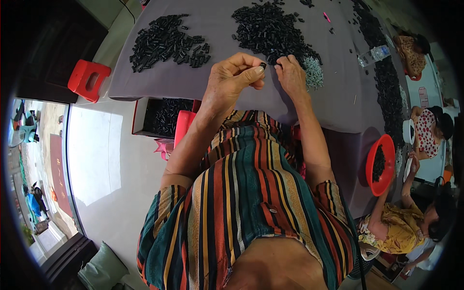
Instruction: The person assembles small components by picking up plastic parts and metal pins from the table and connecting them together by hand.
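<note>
My left hand [234,79] is raised over the near edge of the grey-covered table, pinching a small black plastic piece [263,65] between thumb and fingers. Close beside it, my right hand [292,76] rests low at the near edge of a large heap of small black pieces [267,30]. Its fingers are drawn together, and whatever they grip is hidden. A small pile of pale grey-green pieces [314,72] lies just right of my right hand. Farther left on the table is a looser pile of black tube-like pieces [164,42].
A box of black pieces [166,116] stands below the table edge at left, near a red stool [89,79]. Along the right lie a clear plastic bottle [373,56], a long band of black pieces [386,92] and a red basin [382,166]. Several other people sit there.
</note>
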`<action>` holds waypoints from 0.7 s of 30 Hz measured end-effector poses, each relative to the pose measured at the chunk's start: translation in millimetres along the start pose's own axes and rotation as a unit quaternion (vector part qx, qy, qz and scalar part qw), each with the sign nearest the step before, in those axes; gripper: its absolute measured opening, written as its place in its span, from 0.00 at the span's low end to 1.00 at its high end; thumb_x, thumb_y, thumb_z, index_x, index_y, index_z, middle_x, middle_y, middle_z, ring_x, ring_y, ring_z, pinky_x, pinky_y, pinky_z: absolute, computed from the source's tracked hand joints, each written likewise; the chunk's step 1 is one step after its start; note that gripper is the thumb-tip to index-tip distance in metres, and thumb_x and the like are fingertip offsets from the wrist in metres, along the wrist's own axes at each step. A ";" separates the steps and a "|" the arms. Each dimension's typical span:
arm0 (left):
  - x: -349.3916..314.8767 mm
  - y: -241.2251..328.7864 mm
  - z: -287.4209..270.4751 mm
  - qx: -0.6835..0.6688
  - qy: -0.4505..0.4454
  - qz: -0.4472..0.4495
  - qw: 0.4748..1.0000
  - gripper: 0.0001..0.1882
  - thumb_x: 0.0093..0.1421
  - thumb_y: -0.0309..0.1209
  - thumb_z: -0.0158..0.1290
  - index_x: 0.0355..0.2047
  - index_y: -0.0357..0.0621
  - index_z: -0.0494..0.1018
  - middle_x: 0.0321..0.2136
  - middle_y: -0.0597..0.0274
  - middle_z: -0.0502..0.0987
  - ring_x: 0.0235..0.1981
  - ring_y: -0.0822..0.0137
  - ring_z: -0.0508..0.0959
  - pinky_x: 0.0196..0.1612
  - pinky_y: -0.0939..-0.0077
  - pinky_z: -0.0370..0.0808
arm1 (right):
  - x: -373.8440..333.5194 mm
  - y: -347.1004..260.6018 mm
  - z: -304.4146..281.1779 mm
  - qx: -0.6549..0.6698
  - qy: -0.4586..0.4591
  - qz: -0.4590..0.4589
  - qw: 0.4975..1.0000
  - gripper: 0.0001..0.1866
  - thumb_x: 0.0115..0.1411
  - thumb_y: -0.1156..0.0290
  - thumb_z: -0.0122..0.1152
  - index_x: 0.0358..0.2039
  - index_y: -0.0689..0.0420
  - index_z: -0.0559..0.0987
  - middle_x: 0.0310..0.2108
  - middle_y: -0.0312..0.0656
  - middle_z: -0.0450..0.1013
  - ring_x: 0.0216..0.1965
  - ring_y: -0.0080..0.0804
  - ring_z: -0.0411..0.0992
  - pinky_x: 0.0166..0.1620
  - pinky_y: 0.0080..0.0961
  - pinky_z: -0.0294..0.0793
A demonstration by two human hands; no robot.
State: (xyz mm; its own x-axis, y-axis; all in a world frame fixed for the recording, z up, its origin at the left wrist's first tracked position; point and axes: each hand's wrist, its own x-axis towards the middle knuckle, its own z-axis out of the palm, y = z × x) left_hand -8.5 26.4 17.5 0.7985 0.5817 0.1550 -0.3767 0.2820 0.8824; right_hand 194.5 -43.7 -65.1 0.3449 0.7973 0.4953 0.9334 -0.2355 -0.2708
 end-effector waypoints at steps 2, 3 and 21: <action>0.2 -0.7 -0.2 0.000 0.000 0.002 1.000 0.07 0.57 0.28 0.50 0.33 0.36 0.71 0.26 0.63 0.73 0.27 0.74 0.72 0.34 0.78 0.69 | -2.6 1.8 -1.0 0.005 0.000 -0.026 1.000 0.05 0.51 0.74 0.56 0.30 0.59 0.73 0.28 0.43 0.66 0.30 0.41 0.69 0.32 0.34 0.69; 0.6 -1.7 -0.4 0.000 0.002 0.000 1.000 0.07 0.57 0.28 0.50 0.33 0.36 0.71 0.26 0.63 0.73 0.27 0.74 0.72 0.34 0.78 0.70 | -5.4 3.2 -2.1 0.005 0.000 -0.028 1.000 0.05 0.51 0.74 0.56 0.30 0.59 0.73 0.28 0.43 0.66 0.30 0.41 0.69 0.32 0.34 0.69; 3.4 -13.0 4.9 0.022 0.002 -0.033 0.999 0.08 0.58 0.29 0.50 0.34 0.35 0.71 0.26 0.63 0.73 0.27 0.74 0.72 0.34 0.79 0.69 | -12.2 22.3 -18.8 0.218 0.094 0.106 0.966 0.04 0.51 0.77 0.55 0.28 0.60 0.76 0.24 0.42 0.70 0.24 0.31 0.69 0.28 0.25 0.68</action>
State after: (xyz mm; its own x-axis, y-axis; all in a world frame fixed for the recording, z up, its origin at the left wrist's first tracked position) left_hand 1.4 21.0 8.8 0.8195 0.5653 0.0940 -0.3019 0.2867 0.9092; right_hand 213.1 -69.1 -61.7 0.5744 0.6317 0.5205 0.7231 -0.0937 -0.6843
